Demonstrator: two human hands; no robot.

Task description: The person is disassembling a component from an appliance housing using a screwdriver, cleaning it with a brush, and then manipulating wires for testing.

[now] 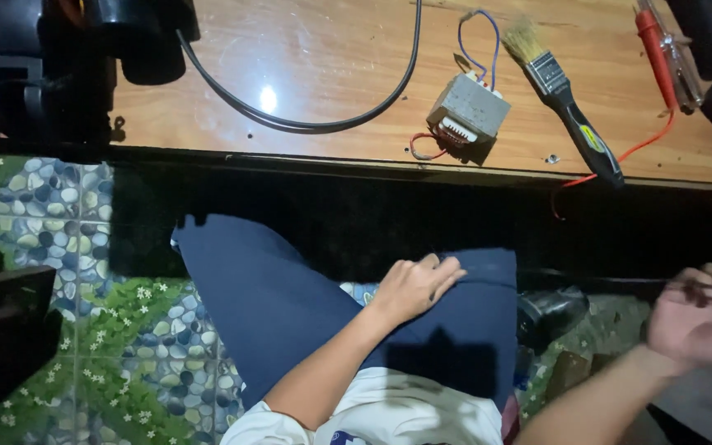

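I sit at a wooden workbench [331, 49] and look down past its front edge at my lap. My left hand [416, 286] lies flat on my knee, on the dark blue trousers [282, 305], fingers loosely spread and closed on nothing. My right hand [698, 317] is out to the side, lower than the bench top and well apart from the left; it is blurred, its fingers curled around a thin black cable [611, 281] that runs level across the dark gap under the bench. How firmly I pinch the cable I cannot tell through the blur.

Up on the bench, near the front edge, sits a small grey transformer [469, 110] with copper winding showing at its side and blue and red wires looping off it. Just to its right lies a paintbrush [566, 97] with pale bristles and a black handle, slanted toward the edge. Farther right is a red-handled screwdriver [659, 51], with a red wire [620, 156] trailing over the edge. A thicker black cord [290, 119] curves across the middle of the bench. The floor below shows a pebble-and-flower pattern [84, 247]
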